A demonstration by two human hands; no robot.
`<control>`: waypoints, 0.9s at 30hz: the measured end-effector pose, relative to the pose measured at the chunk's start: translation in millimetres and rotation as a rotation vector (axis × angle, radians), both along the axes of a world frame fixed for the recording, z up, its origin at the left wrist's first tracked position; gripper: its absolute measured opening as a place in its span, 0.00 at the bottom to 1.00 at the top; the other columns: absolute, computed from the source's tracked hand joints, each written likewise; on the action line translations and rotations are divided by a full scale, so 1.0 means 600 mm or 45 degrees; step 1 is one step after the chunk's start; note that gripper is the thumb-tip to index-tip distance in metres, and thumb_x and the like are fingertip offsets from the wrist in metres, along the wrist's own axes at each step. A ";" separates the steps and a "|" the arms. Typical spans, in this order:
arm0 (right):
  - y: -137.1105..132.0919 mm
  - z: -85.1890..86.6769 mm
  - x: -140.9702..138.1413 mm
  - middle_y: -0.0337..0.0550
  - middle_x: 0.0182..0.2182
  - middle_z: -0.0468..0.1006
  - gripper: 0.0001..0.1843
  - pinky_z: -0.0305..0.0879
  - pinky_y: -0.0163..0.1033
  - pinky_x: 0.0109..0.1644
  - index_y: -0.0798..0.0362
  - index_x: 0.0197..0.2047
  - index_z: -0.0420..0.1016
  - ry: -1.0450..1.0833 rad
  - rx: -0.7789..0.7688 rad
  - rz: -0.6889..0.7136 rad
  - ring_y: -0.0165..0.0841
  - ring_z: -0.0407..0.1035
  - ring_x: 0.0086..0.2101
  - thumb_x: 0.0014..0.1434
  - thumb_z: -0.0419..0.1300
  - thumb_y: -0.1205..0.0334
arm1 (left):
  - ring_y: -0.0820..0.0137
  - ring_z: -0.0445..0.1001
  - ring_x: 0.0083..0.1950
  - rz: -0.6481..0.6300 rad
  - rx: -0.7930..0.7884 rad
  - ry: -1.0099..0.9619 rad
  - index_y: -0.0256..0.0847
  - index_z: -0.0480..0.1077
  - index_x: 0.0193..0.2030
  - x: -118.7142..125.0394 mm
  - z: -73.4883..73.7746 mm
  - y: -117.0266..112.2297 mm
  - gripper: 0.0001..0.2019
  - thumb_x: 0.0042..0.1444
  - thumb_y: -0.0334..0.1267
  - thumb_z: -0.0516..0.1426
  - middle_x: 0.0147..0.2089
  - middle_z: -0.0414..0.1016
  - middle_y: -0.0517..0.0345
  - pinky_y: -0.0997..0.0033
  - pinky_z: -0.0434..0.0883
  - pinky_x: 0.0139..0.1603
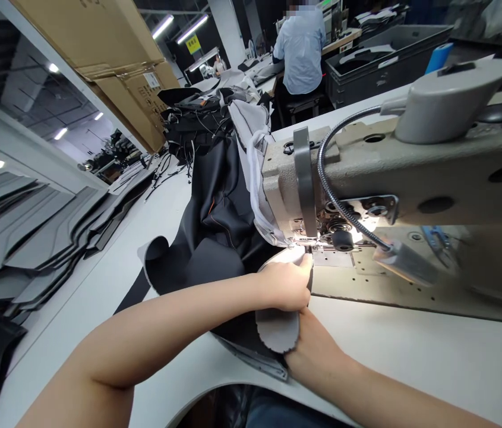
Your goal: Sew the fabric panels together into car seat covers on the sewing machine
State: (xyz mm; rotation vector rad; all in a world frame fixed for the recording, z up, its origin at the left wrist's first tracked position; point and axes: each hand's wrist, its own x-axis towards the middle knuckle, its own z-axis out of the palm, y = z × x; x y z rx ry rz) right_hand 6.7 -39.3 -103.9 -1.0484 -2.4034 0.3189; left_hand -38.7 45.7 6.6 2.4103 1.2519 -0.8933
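Fingers of the left hand [287, 284] curl down over a grey fabric piece [277, 327], knuckles up, pressing it flat just short of the needle area [308, 241] of an industrial sewing machine [411, 178]; fingertips sit at the lit edge of the throat plate, closed together on the cloth. Right hand [315, 348] comes in from below, w/ thumb side up under the same grey piece, its wavy-cut edge draped over the hand; its fingers are hidden by the fabric and the other hand, so whether they pinch or lie flat cannot be told. Both hands touch, one atop the other, at the front edge of the white worktable [411, 356]. Grey piece is joined to black material [219, 220] w/ an orange stitch line, which runs back and left from the machine head and piles up behind it. A gooseneck lamp [400, 258] shines on the needle zone. To the left lie stacks of grey cut panels [32, 238]; cardboard boxes [112, 53] stand above them. In the background, a person in a light blue shirt [300, 50] sits at another bench, back to camera, beside a dark plastic crate [379, 65].
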 end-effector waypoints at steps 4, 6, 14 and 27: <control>-0.029 0.017 0.023 0.59 0.47 0.74 0.36 0.58 0.53 0.56 0.62 0.53 0.70 0.057 0.174 -0.013 0.49 0.64 0.50 0.56 0.54 0.38 | 0.53 0.75 0.42 0.011 -0.164 0.080 0.33 0.29 0.69 -0.002 0.020 -0.012 0.43 0.52 0.41 0.51 0.44 0.76 0.41 0.63 0.70 0.35; -0.044 0.018 0.027 0.61 0.50 0.71 0.42 0.54 0.54 0.59 0.66 0.58 0.64 0.056 0.271 -0.017 0.51 0.62 0.52 0.54 0.56 0.38 | 0.54 0.75 0.41 0.018 -0.204 0.113 0.34 0.30 0.70 -0.002 0.025 -0.016 0.41 0.54 0.38 0.50 0.42 0.76 0.43 0.64 0.70 0.35; -0.036 -0.001 0.027 0.62 0.49 0.71 0.33 0.60 0.55 0.57 0.68 0.57 0.64 -0.054 0.373 -0.132 0.53 0.65 0.50 0.46 0.57 0.70 | 0.54 0.75 0.39 0.003 -0.054 0.095 0.31 0.30 0.69 0.003 0.007 -0.010 0.42 0.53 0.36 0.51 0.40 0.77 0.45 0.63 0.70 0.34; 0.018 -0.013 0.066 0.56 0.46 0.72 0.28 0.58 0.53 0.60 0.64 0.52 0.68 0.016 0.368 -0.167 0.46 0.63 0.52 0.46 0.49 0.81 | 0.61 0.74 0.37 -0.230 0.380 -0.230 0.33 0.68 0.47 -0.001 -0.046 0.008 0.14 0.60 0.32 0.46 0.38 0.74 0.49 0.64 0.69 0.36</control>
